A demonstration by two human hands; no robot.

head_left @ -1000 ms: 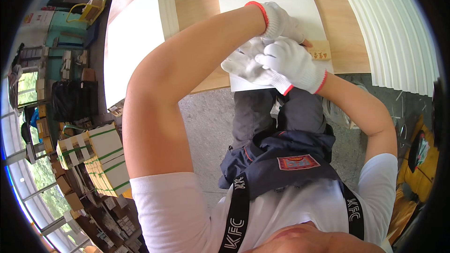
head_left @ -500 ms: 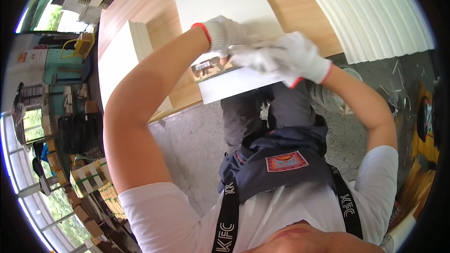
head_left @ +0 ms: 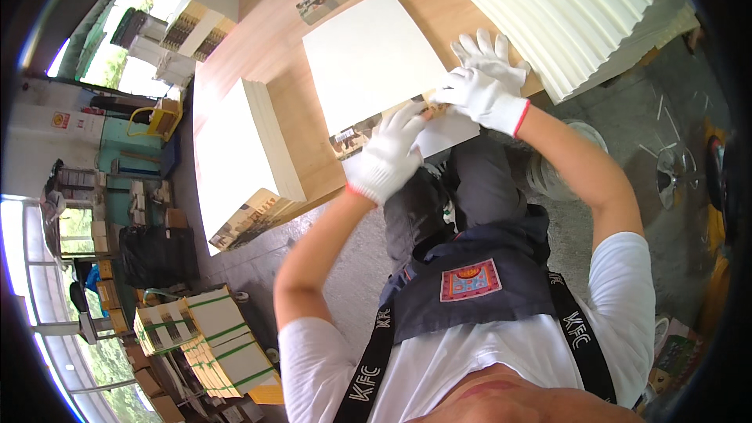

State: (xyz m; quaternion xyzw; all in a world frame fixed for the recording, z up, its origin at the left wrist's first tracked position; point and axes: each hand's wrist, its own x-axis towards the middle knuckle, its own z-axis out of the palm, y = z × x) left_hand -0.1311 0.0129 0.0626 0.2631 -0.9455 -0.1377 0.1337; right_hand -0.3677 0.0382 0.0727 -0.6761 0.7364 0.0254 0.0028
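"Where's the white sheet (head_left: pixel 372 59)?"
"Toward the near edge of the table (head_left: pixel 290 78), printed strip (head_left: pixel 350 141) along its near side."
"Gripped?"
"The left hand (head_left: pixel 389 155) lies spread at the strip, unclenched, perhaps steadying it. Whether the right hand (head_left: pixel 484 100) pinches anything, one cannot tell."
"That loose glove (head_left: pixel 487 55)?"
"Just beyond (probably kept off the sheet)."

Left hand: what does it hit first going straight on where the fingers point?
Probably the printed band right in front of the left hand, then the white sheet beyond. Height is unclear from one view; it might pass just above both.
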